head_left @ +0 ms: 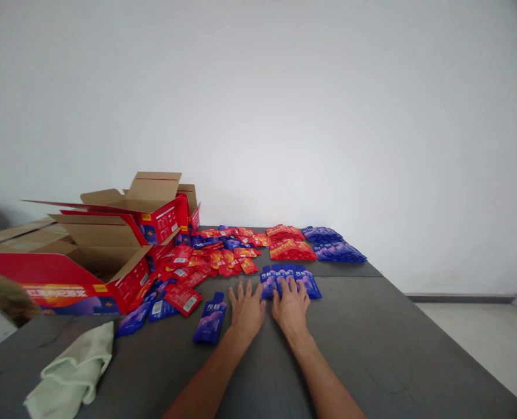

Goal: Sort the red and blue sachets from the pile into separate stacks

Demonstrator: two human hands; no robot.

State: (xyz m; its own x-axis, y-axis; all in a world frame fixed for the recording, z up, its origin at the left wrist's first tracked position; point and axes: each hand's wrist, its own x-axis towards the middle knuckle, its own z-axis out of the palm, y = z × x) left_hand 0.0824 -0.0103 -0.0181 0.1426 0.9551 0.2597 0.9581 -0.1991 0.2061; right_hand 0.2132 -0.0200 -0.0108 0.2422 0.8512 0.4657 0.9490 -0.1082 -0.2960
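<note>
My right hand (291,304) lies with its fingers spread on a row of overlapping blue pouches (308,285), touching their lower part. Flat on the table, my left hand (246,308) has its fingers apart and holds nothing. Just left of it lies a single blue pouch (210,319), slightly tilted, printed side up. Behind the row are neat stacks of red pouches (291,250) and, to their right, stacks of blue pouches (339,251).
A loose heap of red and blue pouches (188,273) spreads across the table's left half. Open red cardboard boxes (127,279) stand at the far left. A pale green cloth (73,372) lies near the front left. The dark table (372,349) ends at a right edge; a white wall rises behind.
</note>
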